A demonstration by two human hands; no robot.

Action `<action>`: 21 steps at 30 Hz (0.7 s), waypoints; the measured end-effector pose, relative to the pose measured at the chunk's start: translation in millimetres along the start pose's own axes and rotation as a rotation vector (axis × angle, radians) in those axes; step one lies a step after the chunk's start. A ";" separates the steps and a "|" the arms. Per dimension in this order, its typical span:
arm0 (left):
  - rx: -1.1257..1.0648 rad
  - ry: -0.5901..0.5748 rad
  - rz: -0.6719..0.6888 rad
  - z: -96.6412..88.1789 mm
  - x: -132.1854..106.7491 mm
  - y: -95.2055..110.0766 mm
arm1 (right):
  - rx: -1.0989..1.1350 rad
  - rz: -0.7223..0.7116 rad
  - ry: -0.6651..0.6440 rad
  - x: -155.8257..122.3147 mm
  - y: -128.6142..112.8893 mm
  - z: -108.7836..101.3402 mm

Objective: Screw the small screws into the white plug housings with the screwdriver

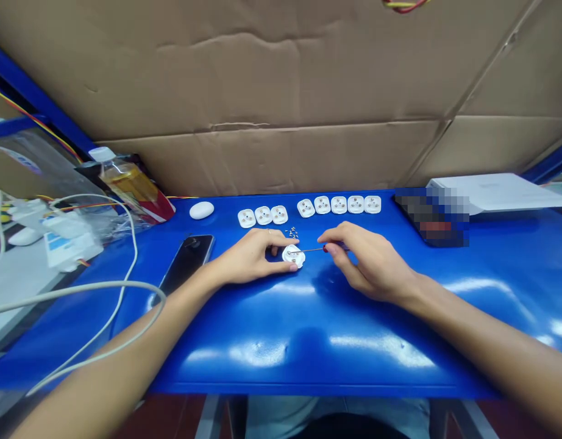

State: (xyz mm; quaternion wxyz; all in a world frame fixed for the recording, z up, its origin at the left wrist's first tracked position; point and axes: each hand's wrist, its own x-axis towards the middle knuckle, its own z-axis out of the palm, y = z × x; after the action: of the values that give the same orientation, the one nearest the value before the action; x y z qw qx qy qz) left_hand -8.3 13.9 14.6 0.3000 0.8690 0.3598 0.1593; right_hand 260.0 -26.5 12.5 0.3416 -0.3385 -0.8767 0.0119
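Observation:
My left hand rests on the blue table and pinches a small white plug part between thumb and fingers. My right hand grips a thin screwdriver with a red handle, its tip touching the plug part. A little heap of tiny screws lies just behind the part. Further back, white plug parts stand in a row: three on the left and several on the right.
A black phone lies left of my left hand. A white oval case, a bottle, white cables and a charger sit at the left. A white box stands at back right. Cardboard walls the rear.

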 end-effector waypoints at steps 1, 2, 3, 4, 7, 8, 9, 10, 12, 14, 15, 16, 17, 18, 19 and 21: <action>-0.002 -0.001 0.000 0.1 0.0 0.2 | -0.002 -0.004 0.001 0.2 -0.2 0.0; -0.005 -0.002 0.001 0.1 0.0 0.5 | -0.003 -0.009 0.002 0.4 -0.2 0.1; -0.007 -0.002 0.001 0.2 0.0 0.7 | -0.004 -0.012 0.002 0.4 -0.2 0.2; -0.009 -0.002 0.002 0.3 0.0 0.9 | -0.006 -0.013 0.002 0.4 -0.1 0.2; -0.007 0.000 0.007 0.4 0.0 1.4 | -0.009 0.000 -0.002 0.3 0.1 0.1; -0.006 0.001 0.009 0.4 -0.1 1.7 | -0.012 0.006 -0.004 0.3 -0.1 -0.3; -0.005 0.002 0.011 0.5 -0.2 2.2 | -0.020 0.011 -0.002 0.3 -0.4 -0.8; -0.005 0.001 0.013 0.7 -0.4 3.0 | -0.032 0.014 0.000 0.2 -0.8 -1.6; -0.006 -0.003 0.021 1.6 -0.9 5.1 | -0.074 0.009 0.009 0.1 -2.1 -3.6; -0.021 -0.019 0.039 3.1 -1.4 7.9 | -0.127 0.005 0.023 -0.1 -3.7 -5.9; -0.030 -0.030 0.050 4.1 -1.6 9.3 | -0.147 0.005 0.034 -0.1 -4.5 -6.9; -0.039 -0.040 0.060 5.1 -1.7 10.6 | -0.158 0.005 0.044 0.0 -5.3 -7.8; -0.049 -0.047 0.069 5.9 -1.7 11.6 | -0.158 0.001 0.051 0.3 -6.1 -8.7; -0.056 -0.051 0.075 6.6 -1.6 12.4 | -0.148 -0.009 0.052 0.8 -6.8 -9.5; -0.060 -0.049 0.080 7.1 -1.5 12.9 | -0.129 -0.027 0.045 1.5 -7.4 -10.3; -0.064 -0.051 0.085 7.4 -1.2 13.2 | -0.079 -0.079 0.005 3.1 -8.1 -12.3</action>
State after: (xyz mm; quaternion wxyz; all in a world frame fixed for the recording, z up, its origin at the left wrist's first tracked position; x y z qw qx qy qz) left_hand 1.5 2.6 17.2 0.3296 0.8772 0.3098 0.1611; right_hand 261.0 -33.5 25.9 0.3302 -0.3169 -0.8883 -0.0372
